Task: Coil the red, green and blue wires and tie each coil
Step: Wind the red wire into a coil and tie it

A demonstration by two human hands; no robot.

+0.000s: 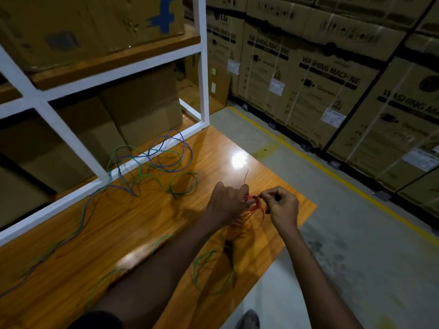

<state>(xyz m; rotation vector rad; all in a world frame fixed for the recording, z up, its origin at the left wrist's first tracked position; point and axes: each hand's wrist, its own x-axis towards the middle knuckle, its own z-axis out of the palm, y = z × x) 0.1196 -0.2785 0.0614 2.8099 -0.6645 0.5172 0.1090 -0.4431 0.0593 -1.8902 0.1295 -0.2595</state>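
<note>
Left hand [226, 203] & right hand [281, 205] are pinched on red wire [254, 205] coil near tabletop [133, 222] right edge; tie step judged underway. Green wire [183, 184], blue wire [171, 150] left loose; coiling needed next.

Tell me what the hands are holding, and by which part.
Both hands hold the red wire: the left hand grips its bunched loops, the right hand pinches a strand beside them.
</note>
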